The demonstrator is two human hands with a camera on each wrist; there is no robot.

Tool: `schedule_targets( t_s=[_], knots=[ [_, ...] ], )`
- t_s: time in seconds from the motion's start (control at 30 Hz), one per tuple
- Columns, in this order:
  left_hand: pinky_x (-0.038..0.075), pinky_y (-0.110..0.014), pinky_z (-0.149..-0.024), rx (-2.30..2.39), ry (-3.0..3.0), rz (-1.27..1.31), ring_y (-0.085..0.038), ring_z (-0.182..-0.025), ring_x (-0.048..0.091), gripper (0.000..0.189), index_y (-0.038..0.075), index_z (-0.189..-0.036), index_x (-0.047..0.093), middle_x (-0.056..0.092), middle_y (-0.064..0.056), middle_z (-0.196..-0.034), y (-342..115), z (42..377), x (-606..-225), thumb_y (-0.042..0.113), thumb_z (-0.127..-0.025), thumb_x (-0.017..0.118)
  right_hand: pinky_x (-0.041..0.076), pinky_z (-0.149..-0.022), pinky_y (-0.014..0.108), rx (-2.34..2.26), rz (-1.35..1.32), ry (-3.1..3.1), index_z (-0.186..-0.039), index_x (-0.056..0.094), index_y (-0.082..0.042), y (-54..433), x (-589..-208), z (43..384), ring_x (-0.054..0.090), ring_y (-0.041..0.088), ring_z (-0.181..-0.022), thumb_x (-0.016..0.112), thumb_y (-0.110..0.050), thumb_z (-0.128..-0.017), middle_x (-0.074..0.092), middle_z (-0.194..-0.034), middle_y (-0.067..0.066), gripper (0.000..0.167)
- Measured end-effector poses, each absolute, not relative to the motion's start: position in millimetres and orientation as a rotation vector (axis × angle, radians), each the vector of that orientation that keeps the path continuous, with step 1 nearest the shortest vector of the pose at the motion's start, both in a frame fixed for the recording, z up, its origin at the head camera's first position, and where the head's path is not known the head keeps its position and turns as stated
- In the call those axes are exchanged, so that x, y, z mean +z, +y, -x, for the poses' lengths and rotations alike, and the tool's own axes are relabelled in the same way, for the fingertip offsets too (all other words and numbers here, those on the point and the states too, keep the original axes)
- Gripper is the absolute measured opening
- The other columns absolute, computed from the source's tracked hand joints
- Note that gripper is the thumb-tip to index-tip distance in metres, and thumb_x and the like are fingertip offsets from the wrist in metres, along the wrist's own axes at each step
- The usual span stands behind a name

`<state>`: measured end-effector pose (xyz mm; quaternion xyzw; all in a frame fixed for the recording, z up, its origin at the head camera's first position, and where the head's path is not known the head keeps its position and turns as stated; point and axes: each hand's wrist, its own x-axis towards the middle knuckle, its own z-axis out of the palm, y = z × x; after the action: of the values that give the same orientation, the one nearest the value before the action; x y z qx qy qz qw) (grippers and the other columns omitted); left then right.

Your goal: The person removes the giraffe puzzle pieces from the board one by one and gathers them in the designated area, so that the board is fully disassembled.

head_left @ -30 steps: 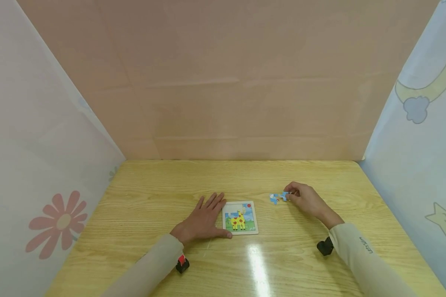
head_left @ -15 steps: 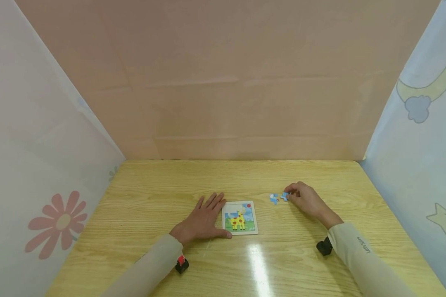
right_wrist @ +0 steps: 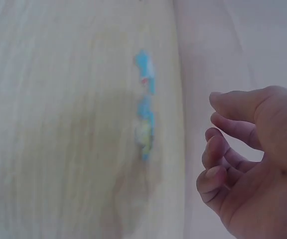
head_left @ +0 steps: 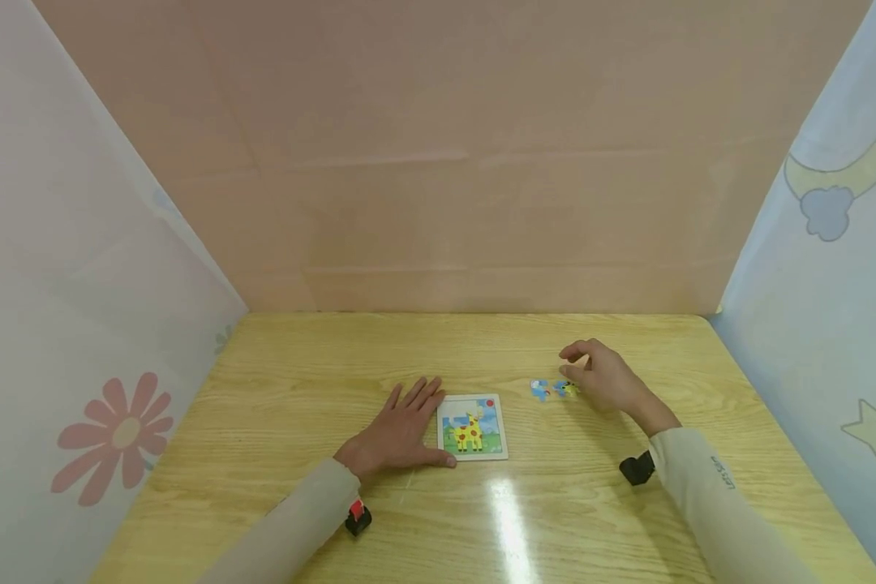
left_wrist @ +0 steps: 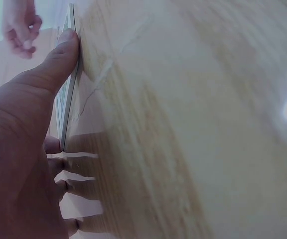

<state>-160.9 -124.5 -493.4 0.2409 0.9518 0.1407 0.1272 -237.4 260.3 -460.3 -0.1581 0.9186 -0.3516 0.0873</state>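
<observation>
My left hand [head_left: 397, 434] lies spread on the table, its thumb along the near edge and its fingertips at the left edge of a small square giraffe jigsaw board [head_left: 504, 438]. A pale gap shows at the board's upper left. My right hand [head_left: 607, 380] hovers above the table to the right, thumb and fingers bent and apart, holding nothing. Just beneath it lie loose jigsaw pieces: a blue one [head_left: 538, 390] on the left and blue-and-yellow pieces [head_left: 566, 389] on the right, cannot tell whether one or two. They look blurred in the right wrist view.
The wooden table [head_left: 321, 349] ends at a tan backdrop [head_left: 438, 203]. Patterned sheets flank it, with a flower [head_left: 120, 434] on the left and a star [head_left: 872, 434] on the right. A glare streak [head_left: 507, 527] crosses the front of the table.
My right hand has let go of the piece it was fingering and lifted slightly away, the fingers spreading. Yellow now shows on the right-hand pieces. My left hand and the board stay put.
</observation>
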Motion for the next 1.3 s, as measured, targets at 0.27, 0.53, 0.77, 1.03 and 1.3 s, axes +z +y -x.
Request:
schedule_targets(
  t_s=[0.27,0.53,0.77,1.03,1.3],
  knots=[
    [0.011,-0.062,-0.136,0.381,2.774,-0.697,-0.028,-0.17,0.01,0.116,0.015,-0.171,0.025,0.011,-0.001,-0.183,-126.1,161.5,-495.4,0.083,-0.086,0.065,0.046,-0.061,0.026,-1.049,0.591,2.712,-0.135,0.065,0.003,231.3,-451.0,232.9,0.051,0.018,-0.075,0.068,-0.016,-0.105,0.062,-0.129,0.023,0.035],
    [0.011,-0.062,-0.136,0.39,2.768,-0.699,-0.029,-0.17,0.01,0.116,0.015,-0.171,0.024,0.011,-0.002,-0.183,-125.2,161.2,-495.7,0.082,-0.087,0.066,0.046,-0.066,0.024,-0.976,0.702,2.702,-0.129,0.07,0.0,191.4,-462.7,226.8,0.049,0.014,-0.076,0.071,-0.015,-0.103,0.065,-0.12,0.016,0.03],
    [0.011,-0.061,-0.137,0.367,2.769,-0.684,-0.027,-0.171,0.009,0.117,0.015,-0.172,0.023,0.009,0.0,-0.183,-123.9,161.2,-494.2,0.083,-0.087,0.065,0.048,-0.07,0.024,-0.9,0.783,2.681,-0.126,0.072,-0.004,166.7,-467.1,219.8,0.052,0.012,-0.077,0.072,-0.016,-0.101,0.066,-0.116,0.008,0.028],
    [0.01,-0.062,-0.136,0.377,2.773,-0.693,-0.028,-0.171,0.009,0.117,0.014,-0.172,0.024,0.01,-0.001,-0.183,-123.6,161.8,-493.0,0.083,-0.087,0.064,0.057,-0.085,0.036,-0.771,0.839,2.707,-0.123,0.075,-0.006,154.8,-470.1,211.9,0.063,0.014,-0.094,0.074,-0.018,-0.101,0.067,-0.114,0.004,0.025],
    [0.012,-0.062,-0.136,0.388,2.782,-0.696,-0.029,-0.17,0.011,0.116,0.014,-0.171,0.026,0.013,-0.001,-0.182,-123.3,161.9,-493.9,0.083,-0.086,0.065,0.059,-0.085,0.038,-0.649,0.82,2.722,-0.116,0.077,-0.013,149.5,-475.4,208.2,0.062,0.011,-0.093,0.076,-0.019,-0.1,0.065,-0.111,0.0,0.017]
  ],
)
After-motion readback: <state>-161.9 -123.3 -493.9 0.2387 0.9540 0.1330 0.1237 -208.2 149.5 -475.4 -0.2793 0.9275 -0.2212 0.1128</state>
